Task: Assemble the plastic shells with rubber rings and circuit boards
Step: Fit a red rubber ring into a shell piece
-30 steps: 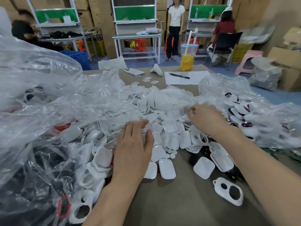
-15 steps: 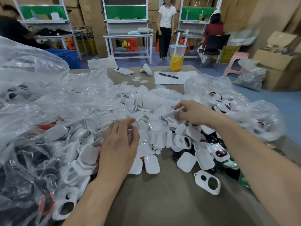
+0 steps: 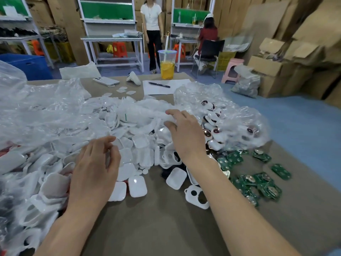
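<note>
Bare left hand (image 3: 93,174), right hand (image 3: 186,139)

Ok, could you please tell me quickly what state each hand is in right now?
Left hand: open, loosely curled, nothing visible in it.
Right hand: open, spread over the white plastic shells.

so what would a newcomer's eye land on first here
The sprawling heap of white plastic shells across the middle, with crumpled clear bags on the left. Then the green circuit boards scattered at the right, and the cup of yellow drink at the far edge.
</note>
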`<state>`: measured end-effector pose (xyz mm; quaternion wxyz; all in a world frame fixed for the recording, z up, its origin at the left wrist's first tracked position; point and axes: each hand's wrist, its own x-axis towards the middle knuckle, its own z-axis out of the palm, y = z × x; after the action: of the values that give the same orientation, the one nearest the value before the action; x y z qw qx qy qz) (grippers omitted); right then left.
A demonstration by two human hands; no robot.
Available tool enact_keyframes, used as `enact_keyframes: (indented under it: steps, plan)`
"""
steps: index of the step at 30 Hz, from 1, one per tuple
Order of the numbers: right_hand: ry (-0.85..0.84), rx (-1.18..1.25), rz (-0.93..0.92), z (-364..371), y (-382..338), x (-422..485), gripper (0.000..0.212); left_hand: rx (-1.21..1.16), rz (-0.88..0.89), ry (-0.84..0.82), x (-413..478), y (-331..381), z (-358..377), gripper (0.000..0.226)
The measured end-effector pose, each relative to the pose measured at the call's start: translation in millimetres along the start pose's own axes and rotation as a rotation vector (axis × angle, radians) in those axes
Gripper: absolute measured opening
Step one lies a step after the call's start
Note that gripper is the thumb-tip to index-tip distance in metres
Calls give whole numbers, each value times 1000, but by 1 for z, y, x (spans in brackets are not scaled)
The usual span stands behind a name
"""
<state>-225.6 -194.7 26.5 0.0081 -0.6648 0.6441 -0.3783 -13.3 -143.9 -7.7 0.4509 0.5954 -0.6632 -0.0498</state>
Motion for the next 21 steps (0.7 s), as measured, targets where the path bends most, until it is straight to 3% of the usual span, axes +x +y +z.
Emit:
enact_keyframes:
  steps: [10,15,19,21]
  plan:
    - [-7,232,-6,6,-5,-14,27,-2,14,15,0,0,2,20]
    - [5,441,131,2,6,-7,32,-1,22,32,0,1,2,19]
    - [-149,683,169,-2,9,-7,25,-3,25,25,0,-1,1,19]
    - [-132,746,189,-4,10,-7,22,1,25,22,0,-2,2,19]
